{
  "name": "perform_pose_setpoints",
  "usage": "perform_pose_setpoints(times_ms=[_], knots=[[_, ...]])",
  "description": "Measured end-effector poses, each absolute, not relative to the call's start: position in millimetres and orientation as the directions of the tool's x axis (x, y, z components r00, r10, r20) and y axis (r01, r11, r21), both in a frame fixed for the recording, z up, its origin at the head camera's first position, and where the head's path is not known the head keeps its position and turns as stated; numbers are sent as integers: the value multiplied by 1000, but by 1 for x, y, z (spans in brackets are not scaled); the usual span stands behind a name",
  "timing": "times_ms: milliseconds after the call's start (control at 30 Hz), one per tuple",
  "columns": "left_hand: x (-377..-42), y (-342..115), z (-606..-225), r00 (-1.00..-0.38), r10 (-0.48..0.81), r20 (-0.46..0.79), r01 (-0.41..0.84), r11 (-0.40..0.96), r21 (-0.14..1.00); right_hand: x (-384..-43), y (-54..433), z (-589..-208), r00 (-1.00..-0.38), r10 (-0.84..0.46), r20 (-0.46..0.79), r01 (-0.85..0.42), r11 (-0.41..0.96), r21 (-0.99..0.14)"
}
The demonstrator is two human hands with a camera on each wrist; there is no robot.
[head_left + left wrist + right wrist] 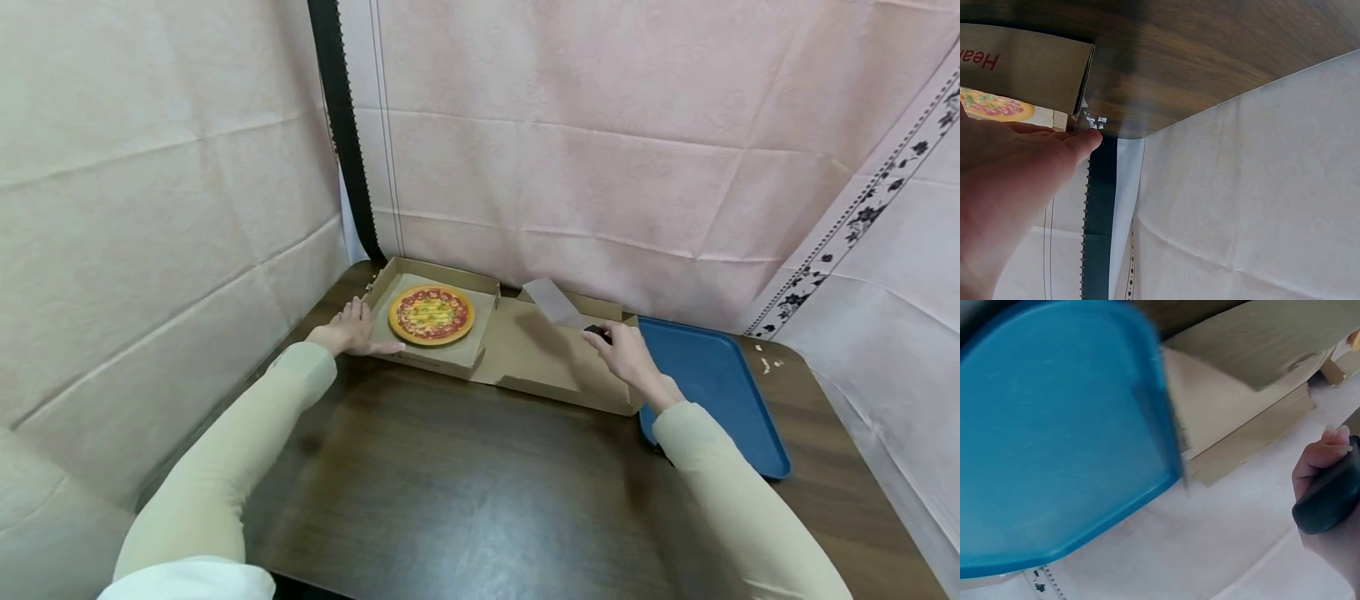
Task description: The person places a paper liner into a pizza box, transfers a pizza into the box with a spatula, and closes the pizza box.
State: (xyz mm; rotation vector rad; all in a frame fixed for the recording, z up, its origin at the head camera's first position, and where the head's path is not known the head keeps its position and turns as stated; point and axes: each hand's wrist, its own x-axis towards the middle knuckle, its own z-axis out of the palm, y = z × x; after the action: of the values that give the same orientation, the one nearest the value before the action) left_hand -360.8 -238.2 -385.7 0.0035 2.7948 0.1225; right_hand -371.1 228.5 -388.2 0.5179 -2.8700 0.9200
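Observation:
A round pizza [431,316] with a yellow crust lies on a paper sheet in the left half of an open cardboard pizza box [525,346]. At that box's left edge is my left hand [350,327], fingers straight, thumb along the front wall; the left wrist view shows it beside the box wall [1029,69]. My right hand [628,357] grips the black handle [1329,490] of a spatula with a wide flat grey blade [552,302]. The blade is above the opened lid, right of the pizza. Whether my left hand presses on the box cannot be told.
A blue tray [705,392] lies on the dark wooden table [465,475], right of the box lid. Small pale scraps [766,365] lie past the tray, and others [1094,120] near the box's left back corner. Cloth curtains [585,150] hang behind the table.

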Motion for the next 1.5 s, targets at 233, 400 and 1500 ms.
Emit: perform_pose_setpoints(times_ms=[233, 400, 1500], knots=[[-362, -241, -387, -937, 23, -349, -11, 995, 97, -364, 255, -393, -953, -212, 216, -296, 800, -521], [-361, -240, -387, -942, 35, -333, 7, 996, 85, -357, 278, -397, -962, -160, 222, -255, 823, -508], [-362, -238, -389, -947, 44, -319, 18, 996, 83, -325, 386, -410, -979, -11, 205, -96, 907, -411]])
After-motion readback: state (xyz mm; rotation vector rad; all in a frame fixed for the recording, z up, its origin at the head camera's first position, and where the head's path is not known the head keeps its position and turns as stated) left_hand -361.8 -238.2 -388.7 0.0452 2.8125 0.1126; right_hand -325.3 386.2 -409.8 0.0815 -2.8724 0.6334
